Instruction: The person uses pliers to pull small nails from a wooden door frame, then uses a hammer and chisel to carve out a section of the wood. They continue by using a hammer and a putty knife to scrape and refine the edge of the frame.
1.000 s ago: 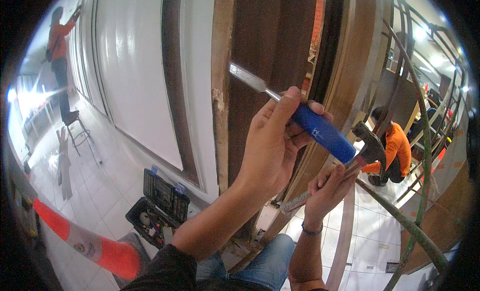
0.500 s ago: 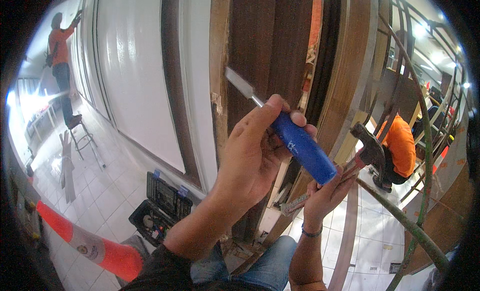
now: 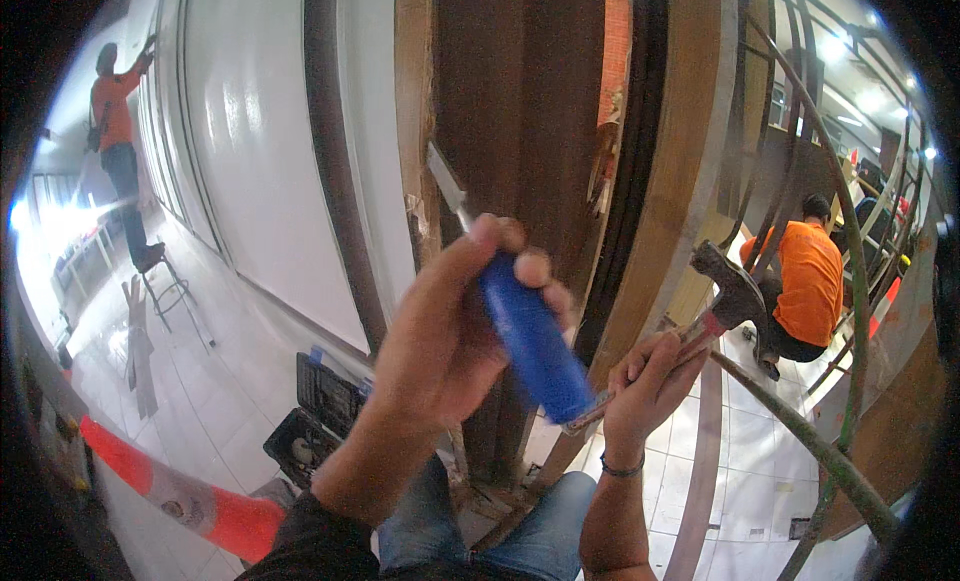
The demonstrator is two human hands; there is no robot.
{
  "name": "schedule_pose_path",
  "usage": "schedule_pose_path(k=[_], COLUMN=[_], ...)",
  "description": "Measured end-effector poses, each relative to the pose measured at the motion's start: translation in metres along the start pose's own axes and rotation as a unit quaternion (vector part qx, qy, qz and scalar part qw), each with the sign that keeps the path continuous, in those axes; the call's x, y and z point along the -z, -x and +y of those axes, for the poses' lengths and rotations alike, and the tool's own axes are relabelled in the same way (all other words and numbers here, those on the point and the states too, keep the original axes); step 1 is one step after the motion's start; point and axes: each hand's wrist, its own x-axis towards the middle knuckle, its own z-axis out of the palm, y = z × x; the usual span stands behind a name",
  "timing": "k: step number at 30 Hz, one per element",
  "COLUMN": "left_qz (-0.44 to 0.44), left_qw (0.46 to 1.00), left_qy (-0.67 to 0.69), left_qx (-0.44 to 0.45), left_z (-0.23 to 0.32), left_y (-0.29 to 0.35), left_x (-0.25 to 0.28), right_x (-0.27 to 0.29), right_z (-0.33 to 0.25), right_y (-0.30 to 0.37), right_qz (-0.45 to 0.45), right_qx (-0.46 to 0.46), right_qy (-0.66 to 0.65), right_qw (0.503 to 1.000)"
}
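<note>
– What's on the left?
– A red-and-white cone [image 3: 190, 503], at eight o'clock from the left hand [image 3: 440, 326]. Closer in, along much the same line, an open black toolbox [image 3: 328, 393].
– And that hand, is it full?
– Yes, thumb and fingers are curled around the chisel [image 3: 532, 336], high on its blue handle. The blade points to eleven o'clock, the butt to five.
– Does the tip touch the wooden frame [image 3: 414, 71]?
– It overlaps the frame's edge in this view; I can't tell if they touch.
– The right hand [image 3: 652, 383]?
– Around four o'clock from the left, closed on the hammer [image 3: 735, 299]. The head sits at half past one from that fist, the handle's end at eight, by the chisel's butt.
– Beyond?
– A crouching person in orange [image 3: 808, 281], at two o'clock.
</note>
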Motion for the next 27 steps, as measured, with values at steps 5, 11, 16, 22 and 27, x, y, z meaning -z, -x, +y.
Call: schedule_pose_path(k=[5, 11, 16, 22, 27], left_qz=[0.097, 0.182, 0.256, 0.279, 0.074], left_qw=[0.984, 0.975, 0.951, 0.853, 0.791], left_qy=[-0.126, -0.069, -0.152, -0.438, -0.608], left_qx=[-0.086, -0.105, -0.084, 0.060, -0.011], left_z=[-0.043, -0.073, -0.054, -0.072, -0.126], left_y=[-0.043, -0.023, 0.009, 0.081, 0.184], left_x=[-0.001, 0.030, 0.069, 0.124, 0.213], right_x=[0.004, 0.018, 0.015, 0.012, 0.013], right_z=[0.003, 0.019, 0.008, 0.013, 0.003], right_y=[-0.001, -0.010, -0.005, 0.000, -0.001], right_qz=[0.005, -0.011, 0.008, -0.038, -0.059], right_qx=[-0.034, 0.112, 0.049, 0.055, 0.029], right_qy=[-0.030, 0.116, -0.019, -0.026, -0.007], right_qw=[0.999, 0.987, 0.999, 0.997, 0.998])
